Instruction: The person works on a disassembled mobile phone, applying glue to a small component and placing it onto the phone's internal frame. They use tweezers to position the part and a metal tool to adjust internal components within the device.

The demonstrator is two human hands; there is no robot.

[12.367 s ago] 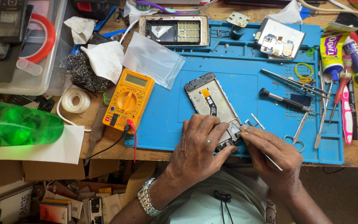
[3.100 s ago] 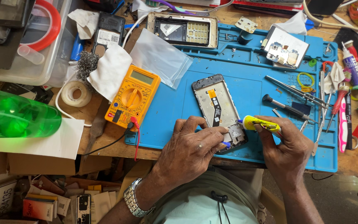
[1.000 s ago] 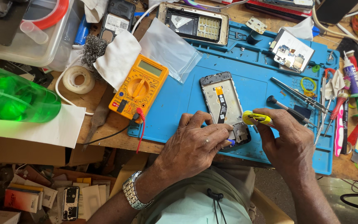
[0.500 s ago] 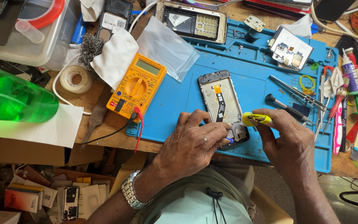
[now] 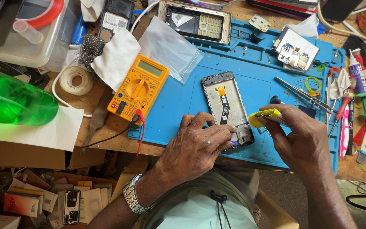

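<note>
Phone frame (image 5: 226,101) lies on the blue mat (image 5: 183,101), my left hand (image 5: 198,146) pinching its lower end, my right hand (image 5: 303,135) gripping a yellow tool (image 5: 265,116) just beside it.

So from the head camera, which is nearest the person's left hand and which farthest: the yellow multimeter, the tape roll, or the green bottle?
1. Yellow multimeter: nearest, up and left of the left hand, at the blue mat's edge.
2. Tape roll: farther left, on the bare wood.
3. Green bottle: farthest, lying at the left edge.
</note>
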